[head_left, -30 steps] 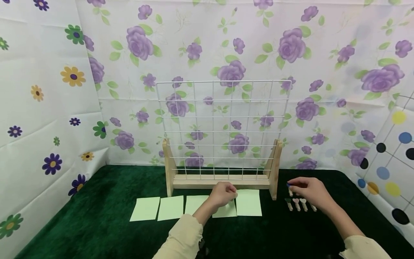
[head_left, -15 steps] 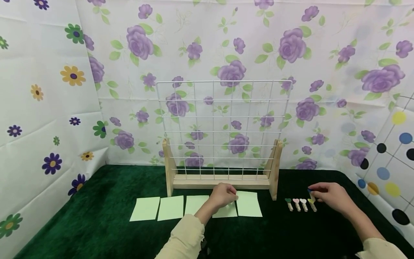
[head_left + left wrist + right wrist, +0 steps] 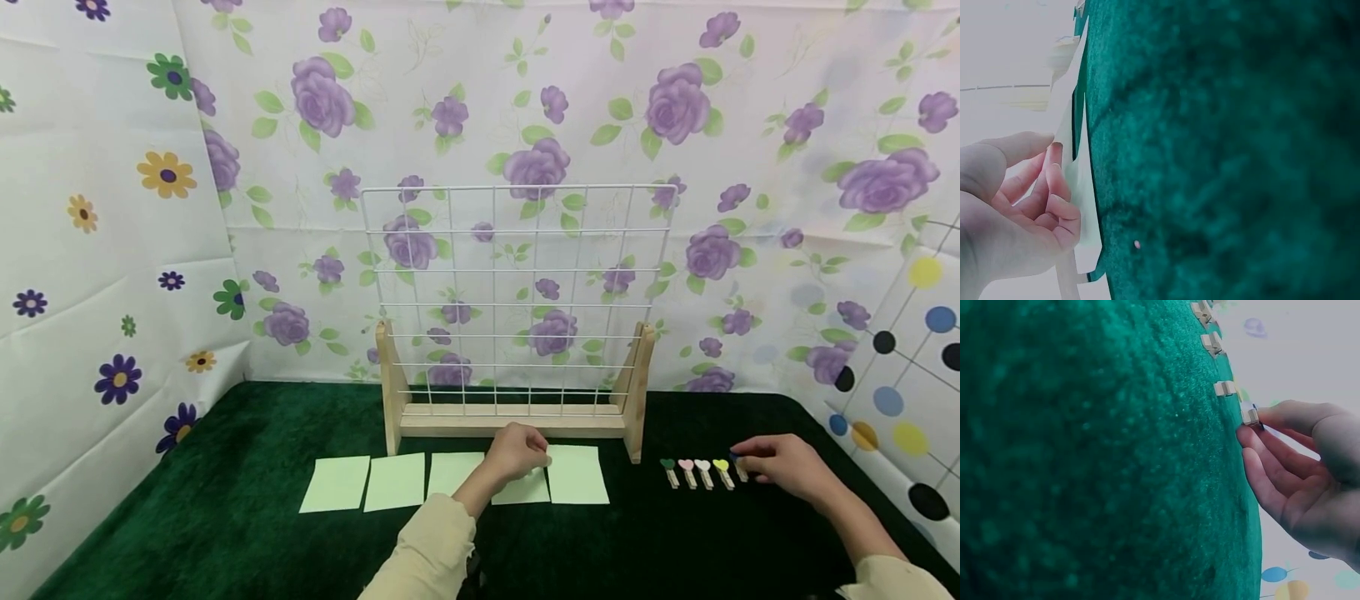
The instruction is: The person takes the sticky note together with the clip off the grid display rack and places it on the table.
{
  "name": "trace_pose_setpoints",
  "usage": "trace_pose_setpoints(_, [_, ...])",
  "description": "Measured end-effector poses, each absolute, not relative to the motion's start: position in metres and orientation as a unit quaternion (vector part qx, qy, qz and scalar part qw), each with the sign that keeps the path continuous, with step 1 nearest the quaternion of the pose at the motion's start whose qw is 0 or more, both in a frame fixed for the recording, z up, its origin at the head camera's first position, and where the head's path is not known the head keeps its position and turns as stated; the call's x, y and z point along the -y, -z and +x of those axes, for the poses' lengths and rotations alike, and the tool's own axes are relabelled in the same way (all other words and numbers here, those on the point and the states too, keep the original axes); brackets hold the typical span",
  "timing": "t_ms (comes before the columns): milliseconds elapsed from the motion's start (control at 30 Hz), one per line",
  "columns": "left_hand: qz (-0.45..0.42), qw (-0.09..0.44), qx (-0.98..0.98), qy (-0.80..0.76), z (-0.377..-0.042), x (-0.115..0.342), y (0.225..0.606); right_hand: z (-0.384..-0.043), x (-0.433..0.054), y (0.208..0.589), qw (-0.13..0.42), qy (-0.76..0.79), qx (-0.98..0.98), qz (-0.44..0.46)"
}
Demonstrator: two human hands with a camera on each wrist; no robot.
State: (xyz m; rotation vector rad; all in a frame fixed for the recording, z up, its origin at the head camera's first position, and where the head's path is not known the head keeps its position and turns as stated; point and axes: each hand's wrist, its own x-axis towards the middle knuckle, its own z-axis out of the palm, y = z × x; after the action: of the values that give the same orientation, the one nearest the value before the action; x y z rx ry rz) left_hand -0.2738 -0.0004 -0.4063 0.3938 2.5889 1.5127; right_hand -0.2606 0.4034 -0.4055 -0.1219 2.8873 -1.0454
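My left hand (image 3: 513, 454) pinches the upper left corner of the rightmost pale green paper sheet (image 3: 579, 475). In the left wrist view, thumb and index finger meet on that sheet's edge (image 3: 1067, 112), close over the cloth. Over at the right, my right hand (image 3: 787, 471) pinches a small wooden clothespin with a blue heart (image 3: 741, 472). This clothespin (image 3: 1249, 416) is at the right end of a row of similar ones, beside the yellow-heart clothespin (image 3: 723, 474). Farther left in the row are white-heart (image 3: 703, 474), pink-heart (image 3: 687, 474) and dark green-heart clothespins (image 3: 671, 473).
Several more pale green sheets (image 3: 335, 483) lie in a row to the left, partly hidden by the left arm. Behind them stands a white wire grid (image 3: 517, 271) on a wooden stand (image 3: 512, 427). Dark green cloth (image 3: 247, 517) covers the table; patterned sheets surround it.
My right hand has carried the blue-heart clothespin from behind the row's left part rightward, then down to the right end. The sheet in my left hand has shifted slightly lower.
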Motion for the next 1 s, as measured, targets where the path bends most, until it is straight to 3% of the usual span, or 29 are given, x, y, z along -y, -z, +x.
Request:
trace_pose_setpoints(667, [0.133, 0.05, -0.856, -0.497, -0.268, 0.013, 0.403, -0.263, -0.406, 0.406, 0.059, 0.329, -0.941, -0.051])
trace_pose_setpoints(833, [0.144, 0.043, -0.864, -0.48, -0.269, 0.018, 0.403, -0.262, -0.408, 0.406, 0.045, 0.315, -0.947, -0.043])
trace_pose_setpoints(1000, [0.196, 0.0, -0.89, -0.413, -0.268, 0.027, 0.4, -0.258, -0.403, 0.402, -0.003, 0.25, -0.966, -0.064])
